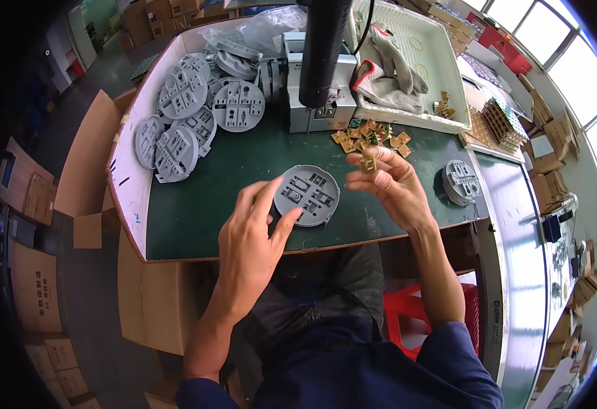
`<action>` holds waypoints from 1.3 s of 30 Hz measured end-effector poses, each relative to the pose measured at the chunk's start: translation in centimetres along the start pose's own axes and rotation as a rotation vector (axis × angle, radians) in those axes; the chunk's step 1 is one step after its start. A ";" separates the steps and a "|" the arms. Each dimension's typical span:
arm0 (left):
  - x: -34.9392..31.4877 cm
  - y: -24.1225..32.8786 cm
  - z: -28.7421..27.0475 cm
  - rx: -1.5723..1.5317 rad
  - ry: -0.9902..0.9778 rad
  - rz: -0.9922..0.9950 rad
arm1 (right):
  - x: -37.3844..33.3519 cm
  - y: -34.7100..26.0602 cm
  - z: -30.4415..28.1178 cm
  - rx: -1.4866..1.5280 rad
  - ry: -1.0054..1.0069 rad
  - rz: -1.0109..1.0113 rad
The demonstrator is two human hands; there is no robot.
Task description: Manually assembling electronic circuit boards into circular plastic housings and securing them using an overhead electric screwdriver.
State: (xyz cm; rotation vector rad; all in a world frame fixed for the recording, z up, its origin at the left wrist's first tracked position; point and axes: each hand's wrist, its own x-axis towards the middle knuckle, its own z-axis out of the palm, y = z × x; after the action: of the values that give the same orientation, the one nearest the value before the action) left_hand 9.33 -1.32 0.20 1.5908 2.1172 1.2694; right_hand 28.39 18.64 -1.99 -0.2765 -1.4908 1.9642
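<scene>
A round grey plastic housing [306, 195] with moulded slots lies on the green bench top in front of me. My left hand [252, 228] is at its left edge, thumb and fingers spread apart; whether the fingertips touch the rim I cannot tell. My right hand [394, 184] is raised to the right of the housing, pinching a small yellowish circuit board [368, 164] between thumb and fingers. Behind that hand lies a loose pile of similar small boards [349, 141].
Several grey housings [179, 95] are heaped at the left rear, beside a clear plastic bag [271, 27]. A machine [339, 109] with a black column [325, 54] stands at the back. Gloves [394, 65] lie in a white tray [441, 121]. Stacked housings [460, 183] sit at the right.
</scene>
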 end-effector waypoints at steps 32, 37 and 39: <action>1.7 -0.9 3.2 -0.143 0.257 0.420 | -1.0 1.0 5.4 0.007 -0.060 0.219; 1.3 -1.7 3.4 -0.453 0.174 0.242 | -1.1 1.5 5.1 0.111 -0.084 0.182; 1.4 -1.7 3.3 -0.442 0.168 0.265 | -1.1 1.4 5.1 0.100 -0.082 0.185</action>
State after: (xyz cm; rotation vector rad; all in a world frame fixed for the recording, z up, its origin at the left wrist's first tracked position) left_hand 9.61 1.49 -2.65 1.6411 1.5811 1.8584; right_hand 26.07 13.78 -1.89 -0.3034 -1.4569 2.2133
